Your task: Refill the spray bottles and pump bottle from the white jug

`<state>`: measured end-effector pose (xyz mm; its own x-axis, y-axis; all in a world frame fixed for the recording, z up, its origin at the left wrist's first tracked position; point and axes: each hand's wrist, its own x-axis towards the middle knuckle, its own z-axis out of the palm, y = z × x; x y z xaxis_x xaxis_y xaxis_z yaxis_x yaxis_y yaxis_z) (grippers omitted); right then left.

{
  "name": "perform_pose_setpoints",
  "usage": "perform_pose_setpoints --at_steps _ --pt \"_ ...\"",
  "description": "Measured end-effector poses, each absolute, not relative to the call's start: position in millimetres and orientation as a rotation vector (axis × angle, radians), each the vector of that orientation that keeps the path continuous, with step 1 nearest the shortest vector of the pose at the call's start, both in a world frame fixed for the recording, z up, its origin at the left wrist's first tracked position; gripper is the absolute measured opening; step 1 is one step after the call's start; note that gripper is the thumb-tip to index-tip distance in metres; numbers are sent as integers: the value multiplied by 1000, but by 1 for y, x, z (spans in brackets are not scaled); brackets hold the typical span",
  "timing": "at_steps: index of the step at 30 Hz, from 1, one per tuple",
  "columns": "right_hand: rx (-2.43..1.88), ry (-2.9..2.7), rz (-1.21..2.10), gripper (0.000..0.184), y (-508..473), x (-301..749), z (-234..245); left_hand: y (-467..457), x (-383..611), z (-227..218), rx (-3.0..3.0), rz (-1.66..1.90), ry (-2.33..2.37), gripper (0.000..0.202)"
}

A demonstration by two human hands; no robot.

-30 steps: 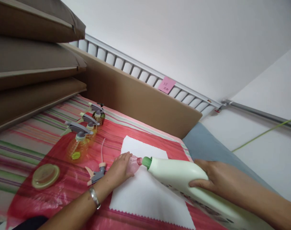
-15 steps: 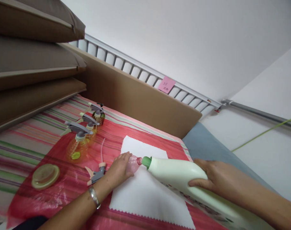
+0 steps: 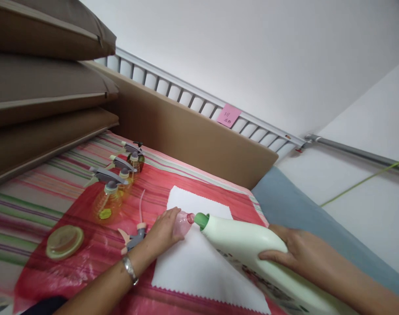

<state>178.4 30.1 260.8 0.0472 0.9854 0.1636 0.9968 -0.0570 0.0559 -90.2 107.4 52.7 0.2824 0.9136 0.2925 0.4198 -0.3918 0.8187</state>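
My left hand (image 3: 166, 227), a silver bracelet at its wrist, is closed around a small clear pink bottle (image 3: 183, 223) over a white cloth (image 3: 199, 267) with zigzag edges. The bottle's open neck points right. My right hand (image 3: 291, 247) grips a large pale green bottle (image 3: 242, 236), tipped so that its green spout (image 3: 201, 220) meets the pink neck. I cannot make out any liquid at the join. Left of the left hand lies a loose trigger spray head (image 3: 138, 236) with its thin tube.
Spray bottles (image 3: 108, 199) with yellowish contents stand in a row at the left, a dark pump bottle (image 3: 137, 159) behind them. A round lidded container (image 3: 64, 241) sits nearer. Stacked brown cushions (image 3: 48, 83) rise at the left; a brown board (image 3: 186, 135) bounds the back.
The large bottle's body has swung slightly lower, showing more of its printed side. Its spout stays at the pink bottle's neck, and my left hand has hardly moved.
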Motion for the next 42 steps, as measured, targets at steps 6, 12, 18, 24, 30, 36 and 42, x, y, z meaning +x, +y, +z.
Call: perform_pose_setpoints --at_steps 6,12,18,24,30,36,42 --pt "-2415 -1729 267 48 15 196 237 113 -100 59 1798 1016 1169 72" --pt "-2178 -1279 164 38 1 206 198 119 -107 55 1753 957 1105 83" --pt "-1767 -934 203 37 39 185 142 119 -103 45 1763 1025 1142 82" --pt "-1747 -907 135 34 77 164 100 123 -102 49 1751 1025 1168 77" --pt "-1793 -902 152 34 80 161 79 133 -114 65 1693 1168 1141 78" --pt "-1762 -1036 20 48 44 174 97 137 -140 97 1635 1325 1200 78" --pt "-1660 -1584 49 29 16 126 87 140 -157 106 1645 1438 1227 80"
